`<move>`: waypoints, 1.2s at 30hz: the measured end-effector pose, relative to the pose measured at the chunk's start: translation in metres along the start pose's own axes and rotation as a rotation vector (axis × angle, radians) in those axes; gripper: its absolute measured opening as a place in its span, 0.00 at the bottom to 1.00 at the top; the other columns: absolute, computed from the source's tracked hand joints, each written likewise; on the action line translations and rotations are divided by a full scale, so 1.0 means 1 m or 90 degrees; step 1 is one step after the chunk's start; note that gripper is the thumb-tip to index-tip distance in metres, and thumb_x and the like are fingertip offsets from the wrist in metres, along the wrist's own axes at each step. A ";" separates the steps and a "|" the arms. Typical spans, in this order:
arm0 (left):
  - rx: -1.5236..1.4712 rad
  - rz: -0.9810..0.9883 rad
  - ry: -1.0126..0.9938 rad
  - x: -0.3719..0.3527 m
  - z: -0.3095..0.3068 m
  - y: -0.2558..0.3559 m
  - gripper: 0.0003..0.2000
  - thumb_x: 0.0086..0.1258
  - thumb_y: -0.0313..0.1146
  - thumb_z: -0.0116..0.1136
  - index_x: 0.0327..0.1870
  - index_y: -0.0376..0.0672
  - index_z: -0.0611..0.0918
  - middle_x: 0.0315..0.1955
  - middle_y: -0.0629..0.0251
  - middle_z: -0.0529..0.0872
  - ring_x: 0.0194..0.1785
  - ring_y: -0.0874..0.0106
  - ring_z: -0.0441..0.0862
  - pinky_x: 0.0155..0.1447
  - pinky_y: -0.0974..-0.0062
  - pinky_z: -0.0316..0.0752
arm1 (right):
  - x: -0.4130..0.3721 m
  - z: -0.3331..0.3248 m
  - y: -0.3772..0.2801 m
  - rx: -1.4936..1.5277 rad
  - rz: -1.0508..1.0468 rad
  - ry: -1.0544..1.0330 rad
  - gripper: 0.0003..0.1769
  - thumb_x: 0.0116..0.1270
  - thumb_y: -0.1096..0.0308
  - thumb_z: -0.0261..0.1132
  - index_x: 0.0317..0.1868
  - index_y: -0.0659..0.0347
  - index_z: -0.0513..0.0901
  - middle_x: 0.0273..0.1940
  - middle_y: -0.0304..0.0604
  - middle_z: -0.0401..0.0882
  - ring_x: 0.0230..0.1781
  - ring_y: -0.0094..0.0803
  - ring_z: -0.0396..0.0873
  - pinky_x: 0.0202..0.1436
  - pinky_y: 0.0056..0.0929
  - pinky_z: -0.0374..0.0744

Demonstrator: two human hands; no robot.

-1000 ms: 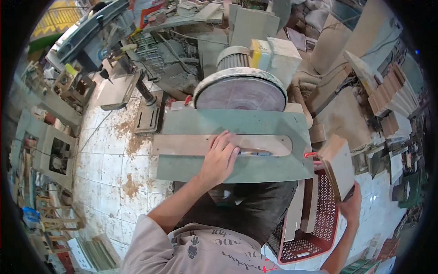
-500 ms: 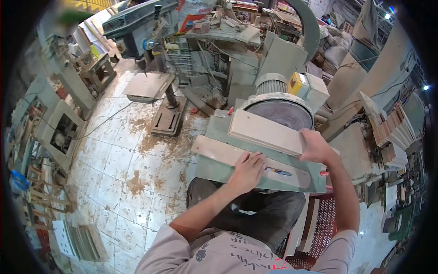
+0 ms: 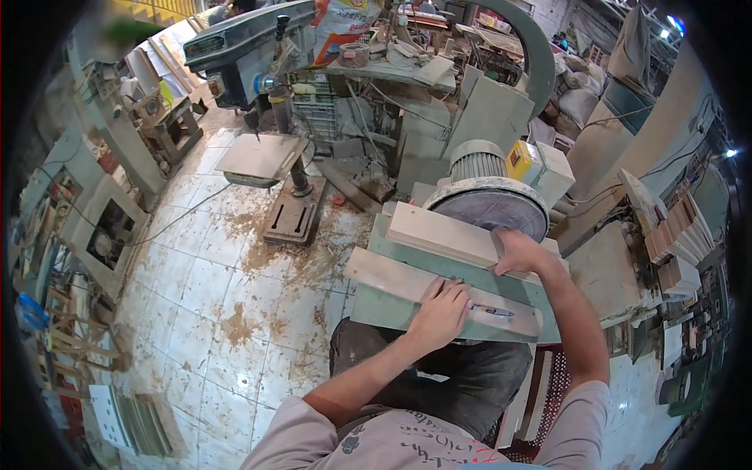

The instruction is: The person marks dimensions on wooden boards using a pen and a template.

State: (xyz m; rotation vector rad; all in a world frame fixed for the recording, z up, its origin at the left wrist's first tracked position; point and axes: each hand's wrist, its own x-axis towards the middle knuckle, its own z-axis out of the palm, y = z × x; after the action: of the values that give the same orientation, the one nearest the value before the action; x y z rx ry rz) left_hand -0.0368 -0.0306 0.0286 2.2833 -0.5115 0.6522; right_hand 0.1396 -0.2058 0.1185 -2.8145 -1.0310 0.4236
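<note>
My left hand (image 3: pixel 441 312) lies on a long flat wooden strip (image 3: pixel 385 274) with rounded ends, its fingers bent and close together. A pen (image 3: pixel 493 311) rests on the strip just right of those fingers. My right hand (image 3: pixel 518 252) grips the right part of a stack of wooden boards (image 3: pixel 442 234), thumb at the near edge. The boards lie on the green work surface (image 3: pixel 374 301), close in front of a round sanding disc (image 3: pixel 501 210).
A drill press (image 3: pixel 243 59) with a square table (image 3: pixel 261 156) stands at the left over a dusty tiled floor (image 3: pixel 227 313). A motor (image 3: pixel 478 159) and a yellow-white box (image 3: pixel 540 166) are behind the disc. Stacked wood (image 3: pixel 689 223) stands at right.
The board stack and my right hand have shifted slightly left relative to the disc. The camera view has shifted, so the bench appears lower. My left hand stays on the strip.
</note>
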 end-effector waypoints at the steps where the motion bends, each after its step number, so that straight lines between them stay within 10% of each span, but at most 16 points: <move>1: -0.004 -0.002 0.003 0.000 -0.001 0.000 0.09 0.73 0.31 0.50 0.47 0.35 0.76 0.48 0.54 0.80 0.60 0.58 0.75 0.67 0.56 0.62 | 0.001 0.001 -0.001 -0.004 0.016 -0.009 0.44 0.37 0.57 0.77 0.55 0.72 0.74 0.49 0.64 0.79 0.52 0.56 0.78 0.58 0.42 0.76; 13: -0.014 -0.027 -0.012 0.000 -0.003 0.001 0.08 0.73 0.32 0.51 0.43 0.36 0.77 0.44 0.54 0.81 0.56 0.57 0.77 0.66 0.56 0.63 | -0.017 -0.024 -0.021 -0.012 0.069 -0.027 0.52 0.36 0.46 0.80 0.59 0.72 0.74 0.54 0.63 0.78 0.59 0.53 0.75 0.62 0.40 0.73; 18: -0.097 -0.054 -0.011 0.001 -0.008 -0.003 0.07 0.73 0.30 0.51 0.43 0.37 0.79 0.42 0.53 0.82 0.51 0.55 0.79 0.62 0.58 0.68 | -0.047 -0.036 -0.032 -0.017 -0.046 0.275 0.49 0.38 0.47 0.80 0.57 0.68 0.72 0.48 0.61 0.80 0.50 0.53 0.79 0.56 0.42 0.76; 29: -0.854 -0.414 0.189 0.001 -0.026 -0.017 0.08 0.79 0.37 0.49 0.40 0.44 0.74 0.41 0.55 0.85 0.47 0.66 0.83 0.54 0.68 0.78 | -0.153 -0.055 -0.042 0.355 0.157 0.440 0.38 0.51 0.46 0.78 0.51 0.65 0.72 0.38 0.54 0.82 0.42 0.41 0.82 0.46 0.34 0.78; 31: -0.891 -0.452 0.259 0.013 -0.046 -0.004 0.08 0.79 0.39 0.48 0.41 0.46 0.74 0.34 0.64 0.82 0.38 0.73 0.80 0.45 0.73 0.78 | -0.172 -0.042 -0.039 0.468 0.095 0.487 0.28 0.60 0.57 0.75 0.50 0.66 0.72 0.39 0.42 0.81 0.41 0.23 0.78 0.45 0.27 0.76; 36: -0.746 -0.482 0.184 0.033 -0.105 0.006 0.14 0.80 0.45 0.45 0.33 0.50 0.70 0.19 0.80 0.61 0.21 0.86 0.56 0.24 0.85 0.54 | -0.208 0.010 -0.036 0.745 0.041 0.610 0.20 0.72 0.62 0.64 0.55 0.66 0.71 0.47 0.35 0.78 0.46 0.21 0.75 0.51 0.26 0.75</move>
State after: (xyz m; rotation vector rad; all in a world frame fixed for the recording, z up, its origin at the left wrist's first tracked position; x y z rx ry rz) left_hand -0.0457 0.0346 0.1167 1.0834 0.1423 0.1694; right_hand -0.0375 -0.3130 0.1616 -1.6075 -0.2715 -0.2691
